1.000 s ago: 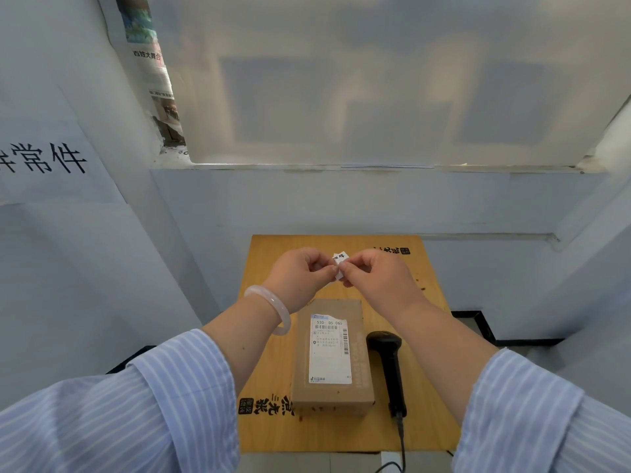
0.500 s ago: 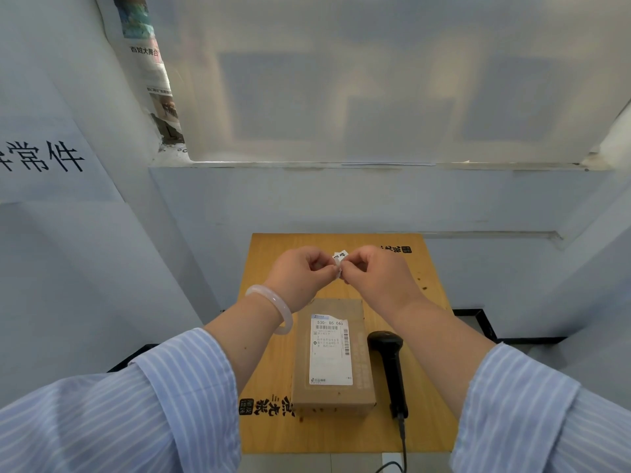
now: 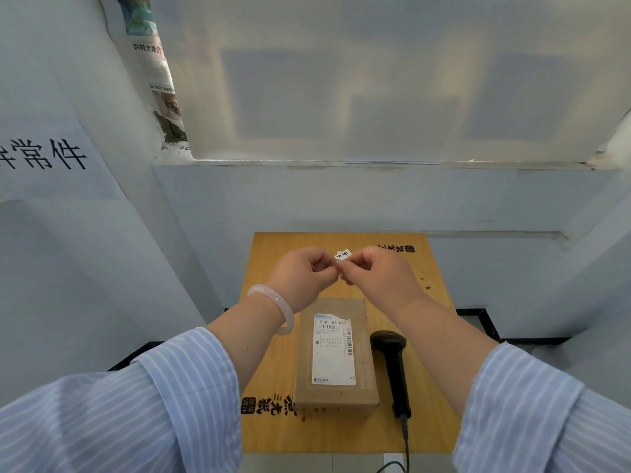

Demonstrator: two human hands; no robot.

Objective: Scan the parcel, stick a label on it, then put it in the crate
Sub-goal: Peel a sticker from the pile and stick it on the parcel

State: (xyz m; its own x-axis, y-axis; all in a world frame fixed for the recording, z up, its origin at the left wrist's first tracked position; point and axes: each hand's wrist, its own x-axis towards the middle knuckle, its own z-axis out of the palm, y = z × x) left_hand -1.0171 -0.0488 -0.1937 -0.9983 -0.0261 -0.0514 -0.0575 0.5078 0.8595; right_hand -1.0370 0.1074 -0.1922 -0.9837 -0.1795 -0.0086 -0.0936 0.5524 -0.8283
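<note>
A brown cardboard parcel (image 3: 336, 356) with a white shipping slip on top lies lengthwise on the small wooden table (image 3: 433, 302). Above its far end, my left hand (image 3: 304, 276) and my right hand (image 3: 379, 276) meet fingertip to fingertip. Both pinch a small white label (image 3: 342, 255) with black print, which sticks up between them. A black handheld scanner (image 3: 392, 367) lies flat just right of the parcel, its cable running off the near edge. No crate can be made out.
Pale blue walls close in on the left and behind the table. A window ledge (image 3: 375, 162) runs above. Dark frames (image 3: 485, 322) lie on the floor to the right and left of the table.
Both hands have stayed together over the parcel's far end, working the small label between the fingertips. The parcel and scanner have not moved.
</note>
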